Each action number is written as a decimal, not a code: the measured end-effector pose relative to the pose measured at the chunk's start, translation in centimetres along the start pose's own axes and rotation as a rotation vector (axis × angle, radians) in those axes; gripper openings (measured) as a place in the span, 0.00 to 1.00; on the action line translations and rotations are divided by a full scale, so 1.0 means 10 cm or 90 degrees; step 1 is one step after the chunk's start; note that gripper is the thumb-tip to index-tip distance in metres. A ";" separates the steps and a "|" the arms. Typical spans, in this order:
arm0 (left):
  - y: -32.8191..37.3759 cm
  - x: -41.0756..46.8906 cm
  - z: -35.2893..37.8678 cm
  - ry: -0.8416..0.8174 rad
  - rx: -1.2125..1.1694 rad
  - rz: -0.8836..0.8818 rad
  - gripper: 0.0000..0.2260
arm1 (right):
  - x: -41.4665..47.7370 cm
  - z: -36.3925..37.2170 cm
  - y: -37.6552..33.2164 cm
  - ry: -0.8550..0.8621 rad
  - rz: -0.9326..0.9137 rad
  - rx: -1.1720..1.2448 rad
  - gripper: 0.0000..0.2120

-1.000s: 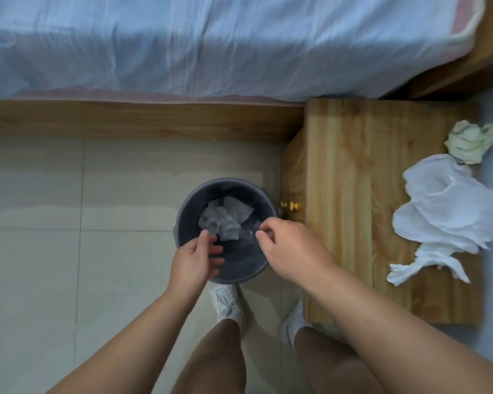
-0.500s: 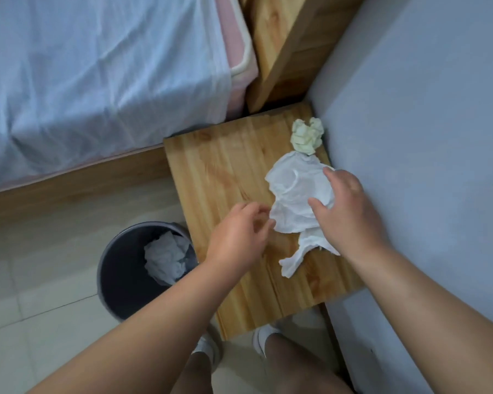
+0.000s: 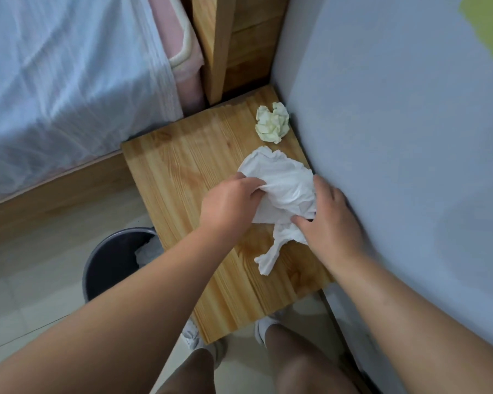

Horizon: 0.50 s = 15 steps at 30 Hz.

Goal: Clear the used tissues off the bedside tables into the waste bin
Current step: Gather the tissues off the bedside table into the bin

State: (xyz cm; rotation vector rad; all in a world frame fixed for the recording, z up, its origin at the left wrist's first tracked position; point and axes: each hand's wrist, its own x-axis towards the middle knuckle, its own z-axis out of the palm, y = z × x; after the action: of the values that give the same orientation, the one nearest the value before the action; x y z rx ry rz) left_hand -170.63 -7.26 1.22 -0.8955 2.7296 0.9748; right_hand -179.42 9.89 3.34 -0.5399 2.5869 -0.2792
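Note:
A large crumpled white tissue lies on the wooden bedside table, near the wall. My left hand pinches its left edge. My right hand presses on its right side, fingers curled into the folds. A loose tail of the tissue trails toward the table's front. A smaller pale yellow tissue ball sits at the table's far corner, untouched. The dark round waste bin stands on the floor left of the table, with a white tissue inside, partly hidden by my left forearm.
A bed with a pale blue sheet fills the upper left, its wooden frame along the floor. The wooden headboard stands behind the table. A grey wall borders the table's right side. My feet in white shoes stand below the table.
Both hands left the bin and went to the table. They now grip the large white tissue, bunching it between them; the view has turned toward the table.

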 end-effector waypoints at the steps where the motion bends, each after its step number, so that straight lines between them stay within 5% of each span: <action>1: -0.02 -0.03 -0.02 0.009 -0.043 -0.026 0.11 | -0.01 -0.01 0.00 -0.002 0.002 0.014 0.33; 5: -0.10 -0.18 -0.13 -0.006 -0.292 -0.107 0.12 | -0.04 -0.07 -0.03 0.015 0.019 0.046 0.06; 15: -0.48 -0.81 -0.43 0.089 -0.644 -0.376 0.10 | -0.14 -0.13 -0.15 0.074 0.002 0.127 0.03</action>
State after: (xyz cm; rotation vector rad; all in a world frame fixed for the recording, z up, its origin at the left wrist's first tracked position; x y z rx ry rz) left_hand -160.89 -8.86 4.27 -1.7774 1.6885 2.1679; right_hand -178.49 9.21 5.48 -0.4604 2.6305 -0.5759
